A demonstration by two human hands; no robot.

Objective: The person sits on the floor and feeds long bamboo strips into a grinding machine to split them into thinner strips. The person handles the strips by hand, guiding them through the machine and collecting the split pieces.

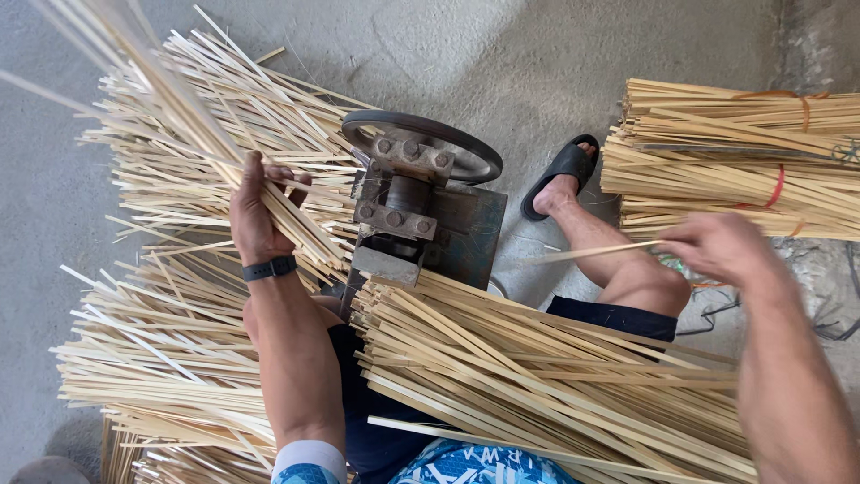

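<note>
Grey concrete floor (555,63), bamboo slivers heaped all round. Left hand (255,211): fingers clamped on fanned sliver bundle (170,99). Right hand (717,246): fingers pinched on single bamboo strip (596,253) (aimed toward iron splitting machine (417,211)). Best fed straight, level.

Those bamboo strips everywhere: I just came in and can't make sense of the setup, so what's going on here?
A person sits on the floor at a small metal machine with a handwheel. The left hand grips a bunch of strips, raised and fanned out. The right hand pinches a single strip pointing toward the machine. More strips lie across the lap, loose piles spread on the left, and tied bundles lie on the right beside a sandalled foot.
</note>
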